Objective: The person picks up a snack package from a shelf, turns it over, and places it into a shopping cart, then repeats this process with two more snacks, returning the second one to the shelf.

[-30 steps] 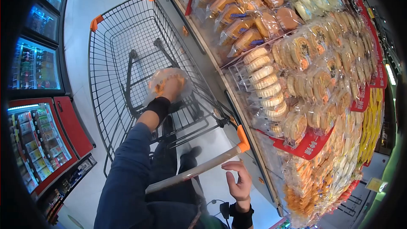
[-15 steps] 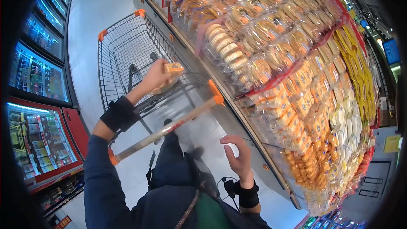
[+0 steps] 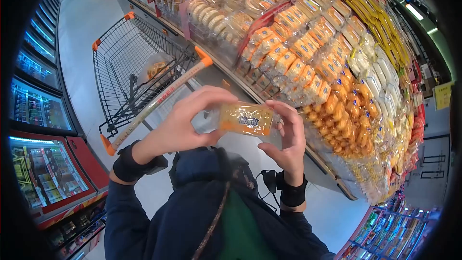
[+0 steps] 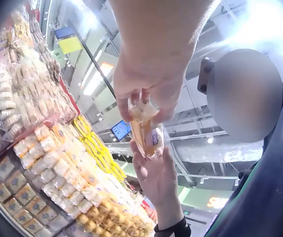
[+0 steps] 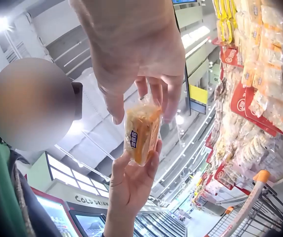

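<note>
In front of the chest my left hand (image 3: 185, 123) pinches one end of a clear-wrapped yellow-orange cake packet (image 3: 246, 119) with dark lettering on it. My right hand (image 3: 288, 139) is raised at the packet's other end, its fingertips right at the wrapper and its thumb held apart below. From the left wrist, the packet (image 4: 149, 136) hangs from the left fingers, with the right hand (image 4: 156, 185) spread beyond it. The right wrist view shows the packet (image 5: 142, 133) upright in the left hand (image 5: 126, 192), the right hand (image 5: 136, 54) loosely around its far end.
A wire shopping cart (image 3: 108, 62) with orange corners stands ahead on the left, a clear bag of orange goods (image 3: 156, 70) in it. A sloped display of packaged cakes (image 3: 298, 48) runs along the right. Lit drink coolers (image 3: 38, 106) line the left side.
My left hand has come up out of the cart with the packet and brought it before the chest. My right hand has risen to meet it. The view has swung right.
</note>
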Demonstrator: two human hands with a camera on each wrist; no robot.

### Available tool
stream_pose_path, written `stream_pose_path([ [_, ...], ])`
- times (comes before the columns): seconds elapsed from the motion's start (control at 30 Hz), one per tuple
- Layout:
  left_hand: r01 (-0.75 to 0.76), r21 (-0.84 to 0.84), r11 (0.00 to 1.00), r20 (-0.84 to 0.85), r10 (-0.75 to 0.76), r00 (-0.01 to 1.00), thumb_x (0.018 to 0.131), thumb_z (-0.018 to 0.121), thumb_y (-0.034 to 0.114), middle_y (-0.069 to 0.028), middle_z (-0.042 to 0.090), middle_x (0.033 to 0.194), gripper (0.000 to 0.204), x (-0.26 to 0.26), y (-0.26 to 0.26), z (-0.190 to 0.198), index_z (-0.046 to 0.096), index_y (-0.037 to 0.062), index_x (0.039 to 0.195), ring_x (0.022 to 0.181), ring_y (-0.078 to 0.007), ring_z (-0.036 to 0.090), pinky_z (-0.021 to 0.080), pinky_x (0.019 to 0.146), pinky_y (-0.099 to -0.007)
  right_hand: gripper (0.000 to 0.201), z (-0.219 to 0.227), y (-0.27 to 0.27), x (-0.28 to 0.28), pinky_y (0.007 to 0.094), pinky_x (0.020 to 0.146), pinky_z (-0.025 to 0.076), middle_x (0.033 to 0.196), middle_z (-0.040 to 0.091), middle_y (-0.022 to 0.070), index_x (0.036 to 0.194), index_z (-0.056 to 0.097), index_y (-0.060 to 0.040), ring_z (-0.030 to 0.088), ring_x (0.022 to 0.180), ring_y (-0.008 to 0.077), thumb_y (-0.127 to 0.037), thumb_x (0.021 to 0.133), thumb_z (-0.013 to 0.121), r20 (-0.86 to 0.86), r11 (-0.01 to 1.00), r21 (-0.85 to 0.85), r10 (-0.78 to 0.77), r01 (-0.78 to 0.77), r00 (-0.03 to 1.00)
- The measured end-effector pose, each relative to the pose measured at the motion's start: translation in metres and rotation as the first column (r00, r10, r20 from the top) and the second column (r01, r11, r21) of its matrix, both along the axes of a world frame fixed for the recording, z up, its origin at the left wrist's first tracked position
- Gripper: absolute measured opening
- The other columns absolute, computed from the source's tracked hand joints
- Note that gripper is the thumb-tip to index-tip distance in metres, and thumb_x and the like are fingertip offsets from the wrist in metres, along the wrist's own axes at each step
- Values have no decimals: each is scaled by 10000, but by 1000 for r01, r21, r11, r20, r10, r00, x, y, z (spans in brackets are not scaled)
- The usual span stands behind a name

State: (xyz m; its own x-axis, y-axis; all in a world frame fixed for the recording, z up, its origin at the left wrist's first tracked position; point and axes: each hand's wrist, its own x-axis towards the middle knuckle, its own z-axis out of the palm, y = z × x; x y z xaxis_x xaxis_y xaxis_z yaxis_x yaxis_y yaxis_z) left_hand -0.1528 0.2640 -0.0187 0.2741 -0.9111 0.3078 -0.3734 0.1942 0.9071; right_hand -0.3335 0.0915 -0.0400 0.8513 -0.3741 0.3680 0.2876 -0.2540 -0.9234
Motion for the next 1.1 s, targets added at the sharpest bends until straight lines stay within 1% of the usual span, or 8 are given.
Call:
stream_pose_path([
  [0.03,62,-59,996,29,-61,998,699,683,-54,-112,510,1240,580,-6,-2,-4,493,37,1239,1180,-239,509,442,971,-370,665,-5,-1,-11,388,955,437,1257,476,159,1240,464,-2,491,1181,277,-73,670,800,9,993,-94,-69,70,998],
  [0.17,131,-202,971,-154,-163,974,667,745,-58,-133,490,1260,683,-32,-6,-14,438,49,1268,1203,-259,494,445,952,-397,596,-2,5,-38,353,937,424,1202,527,146,1173,511,27,506,1117,242,23,641,780,163,993,-67,-90,102,983],
  [0.27,51,-216,975,-91,-72,993,684,760,8,-98,544,1227,582,-41,-7,-12,539,67,1219,1146,-201,535,481,902,-322,592,0,4,-48,358,936,424,1176,539,151,1158,519,28,519,1094,251,8,633,793,228,984,-128,-90,122,969],
  [0.37,34,-142,989,-15,-37,999,671,784,29,-90,546,1214,596,-45,-5,-10,546,76,1216,1098,-187,546,485,846,-298,605,-2,3,-57,373,955,409,1154,519,140,1147,517,51,518,1096,253,-141,661,821,219,974,-165,-118,156,969],
  [0.57,53,-112,992,29,-50,998,664,796,42,-84,543,1189,594,-48,-6,-12,551,57,1205,1035,-173,557,486,797,-272,607,-7,10,-64,350,934,424,1179,521,125,1173,518,32,524,1078,222,-44,647,813,195,983,-1,-182,186,964],
  [0.77,20,-86,996,-183,-36,983,684,760,-1,-88,529,1210,575,-57,-10,-18,532,41,1210,1039,-170,553,483,812,-282,626,-13,8,-63,326,914,441,1235,485,106,1229,512,3,520,1090,203,-30,671,795,156,982,-2,-185,187,970],
  [0.97,-3,-262,965,186,53,981,706,702,-62,-119,525,1242,487,-52,-11,-23,531,61,1145,1102,-240,540,476,862,-323,760,-13,17,-53,363,930,455,1270,477,139,1352,368,-42,507,1154,233,37,700,749,179,966,223,-171,130,969],
  [1.1,5,-364,931,302,113,947,687,692,-78,-145,515,1263,456,-51,-12,-27,531,77,1085,1116,-304,530,452,899,-374,688,-18,16,-52,382,950,451,1260,481,150,1316,364,-27,498,1177,254,92,721,688,227,985,137,-129,100,965],
])
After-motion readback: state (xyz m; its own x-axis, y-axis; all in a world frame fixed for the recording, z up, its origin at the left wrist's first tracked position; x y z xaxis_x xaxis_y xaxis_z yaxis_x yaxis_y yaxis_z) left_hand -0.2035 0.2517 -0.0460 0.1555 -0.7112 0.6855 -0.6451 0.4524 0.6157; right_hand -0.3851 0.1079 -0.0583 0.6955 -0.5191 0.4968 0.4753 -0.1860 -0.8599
